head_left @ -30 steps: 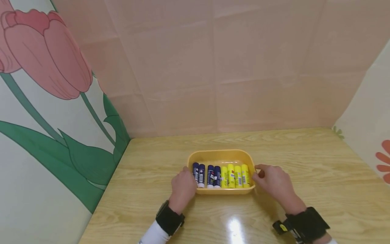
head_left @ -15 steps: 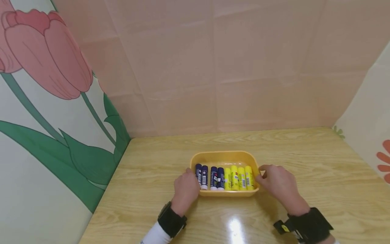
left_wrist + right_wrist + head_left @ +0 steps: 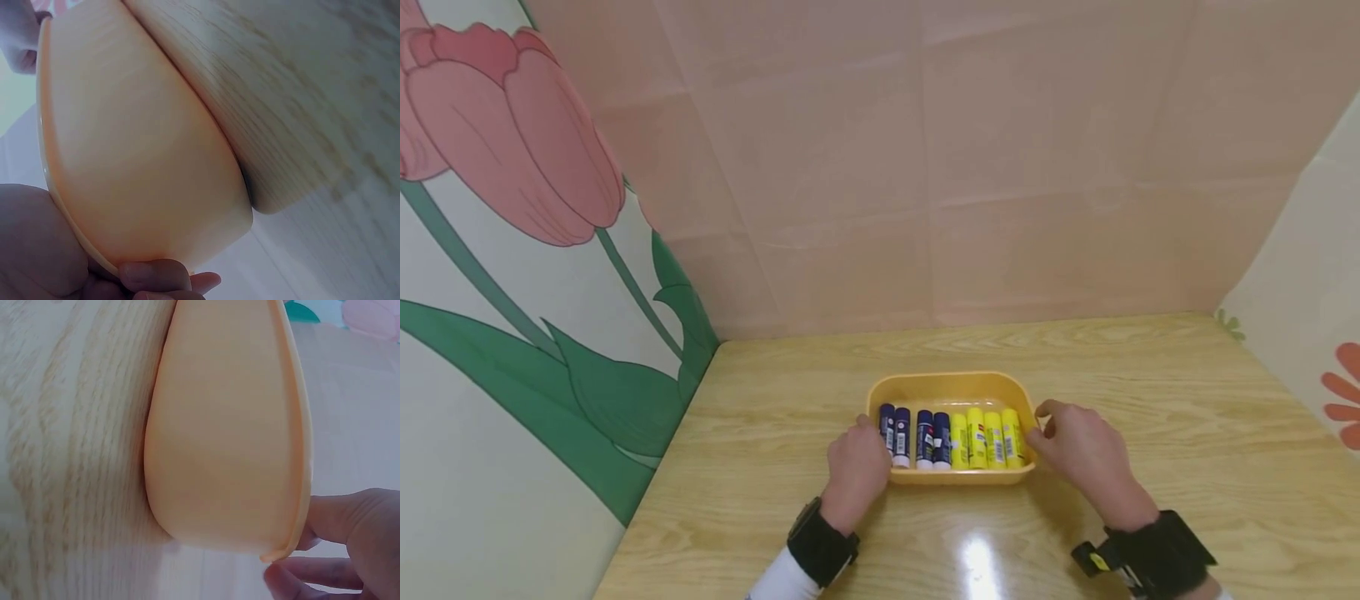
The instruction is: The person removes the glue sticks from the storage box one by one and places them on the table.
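We see a tray [image 3: 940,389] on the tabletop [image 3: 775,392], left hand [image 3: 859,458] and right hand [image 3: 1084,447] each pinching its rim [image 3: 958,477] in their grip. Blue tubes [image 3: 924,442], yellow tubes [image 3: 976,437] inside; left hand blocks near-left corner; pink sheet [image 3: 1000,167] behind.

A light wood-grain table [image 3: 760,400] spans the lower part of the head view, a white glare [image 3: 979,562] shining at bottom centre. Across the top, a creased pinkish-beige backdrop [image 3: 850,167] meets its far edge. A pale left wall [image 3: 482,483] carries a large pink tulip [image 3: 527,142] at upper left; a pale right wall [image 3: 1292,275] shows orange-red petals [image 3: 1348,360] at the frame's edge.
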{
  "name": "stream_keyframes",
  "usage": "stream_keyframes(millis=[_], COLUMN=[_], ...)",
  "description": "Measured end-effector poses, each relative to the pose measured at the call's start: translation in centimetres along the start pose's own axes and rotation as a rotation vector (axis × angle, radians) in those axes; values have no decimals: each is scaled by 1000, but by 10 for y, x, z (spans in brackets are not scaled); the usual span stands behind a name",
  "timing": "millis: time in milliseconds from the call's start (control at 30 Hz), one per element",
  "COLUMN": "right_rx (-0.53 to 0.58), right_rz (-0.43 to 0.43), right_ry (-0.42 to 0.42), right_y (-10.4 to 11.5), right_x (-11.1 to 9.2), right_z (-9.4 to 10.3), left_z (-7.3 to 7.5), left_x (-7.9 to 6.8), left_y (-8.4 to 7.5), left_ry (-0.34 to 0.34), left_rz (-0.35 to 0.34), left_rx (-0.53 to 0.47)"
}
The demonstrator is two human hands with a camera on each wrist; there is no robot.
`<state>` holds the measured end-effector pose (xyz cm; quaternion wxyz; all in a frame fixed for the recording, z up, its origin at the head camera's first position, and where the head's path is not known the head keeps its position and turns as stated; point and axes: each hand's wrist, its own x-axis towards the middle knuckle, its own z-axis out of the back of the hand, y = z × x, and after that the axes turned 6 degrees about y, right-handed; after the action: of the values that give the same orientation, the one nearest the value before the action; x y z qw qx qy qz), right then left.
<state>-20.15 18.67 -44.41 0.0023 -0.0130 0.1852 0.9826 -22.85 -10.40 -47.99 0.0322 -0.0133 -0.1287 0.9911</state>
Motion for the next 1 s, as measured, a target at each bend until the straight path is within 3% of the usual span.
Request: stream_keyframes(millis=[267, 533, 867, 1000], right_rx=[10, -62, -139, -149], right_rz=[10, 65, 92, 113], right_ry=[-16, -45, -28, -54], right_y=[4, 10, 19, 20], right_x=[2, 1, -1, -1], right_z=[-3, -6, -10, -14], left_z=[0, -2, 0, -2], left_x=[0, 1, 0, 1], left_y=[-1, 0, -2, -1], left_ry=[24, -36, 19, 1], left_rz=[15, 4, 36, 24], left_rx=[-12, -22, -18, -22])
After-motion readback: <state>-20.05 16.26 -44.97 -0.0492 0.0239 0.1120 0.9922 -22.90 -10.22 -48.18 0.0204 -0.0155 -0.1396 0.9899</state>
